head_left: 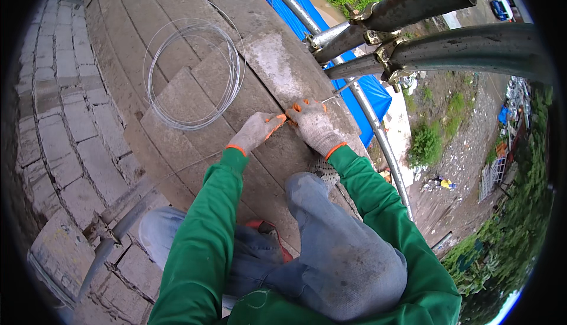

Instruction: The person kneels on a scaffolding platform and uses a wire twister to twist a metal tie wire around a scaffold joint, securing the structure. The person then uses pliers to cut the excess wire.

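Note:
My left hand [258,131] wears a light knit glove with orange at the cuff and fingertips. Its fingers are pinched together beside the dark gap between two planks; what they hold is too small to make out. Against its fingertips, my right hand [313,125], gloved alike, is closed with bent fingers, and its grip is hidden under the knuckles. A short thin metal rod [342,88] runs from near the right hand toward the scaffold tube. To the upper left of the left hand, a loose coil of thin silvery wire [188,127] lies on the planks [260,97].
Scaffold pipes [472,50] joined by clamps [384,59] jut in at upper right. A metal rail [369,115] and blue tarp [378,97] border the platform's right edge, with ground far below. A block wall [74,142] rises at left. My bent knee [310,189] is near my right forearm.

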The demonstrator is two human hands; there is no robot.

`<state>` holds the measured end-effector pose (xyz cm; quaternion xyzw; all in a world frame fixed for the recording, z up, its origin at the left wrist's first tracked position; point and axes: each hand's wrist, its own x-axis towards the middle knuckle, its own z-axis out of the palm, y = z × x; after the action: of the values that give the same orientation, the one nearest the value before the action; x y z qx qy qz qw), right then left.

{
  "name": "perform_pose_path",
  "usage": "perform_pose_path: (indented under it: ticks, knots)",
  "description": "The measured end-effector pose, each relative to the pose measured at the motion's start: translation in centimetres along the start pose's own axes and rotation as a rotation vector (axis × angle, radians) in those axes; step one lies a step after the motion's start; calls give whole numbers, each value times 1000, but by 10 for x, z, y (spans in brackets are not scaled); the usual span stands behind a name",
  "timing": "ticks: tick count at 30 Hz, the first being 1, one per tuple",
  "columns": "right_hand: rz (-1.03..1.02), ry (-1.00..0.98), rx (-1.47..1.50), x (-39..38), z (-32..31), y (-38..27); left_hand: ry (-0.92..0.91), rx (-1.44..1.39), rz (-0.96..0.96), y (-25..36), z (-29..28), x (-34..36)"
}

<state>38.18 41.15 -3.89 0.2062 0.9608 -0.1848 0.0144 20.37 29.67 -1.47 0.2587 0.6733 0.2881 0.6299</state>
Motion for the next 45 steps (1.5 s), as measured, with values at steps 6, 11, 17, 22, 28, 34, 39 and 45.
perform_pose_path:
  ticks: [6,11,17,22,28,34,39,45]
  knots:
    - [-23,-18,-29,5,4,-4,29,-7,4,-1,-1,-15]
    - [-51,-126,27,20,3,-1,193,-75,158,-25,8,-3]
    - [3,-195,108,19,4,12,169,-77,29,-13,20,-1]
    - [106,-15,187,8,0,-4,186,-259,-7,-43,13,20]
    - [710,-315,869,-30,12,-57,68,-240,-333,-35,2,40]
    - [1097,-308,1807,-8,38,-70,57,-274,-478,-45,-9,57]
    - [1005,-212,1362,-20,55,-54,86,-178,-231,-45,6,36]
    - [588,-32,266,-20,47,-59,212,-330,-87,-38,4,28]
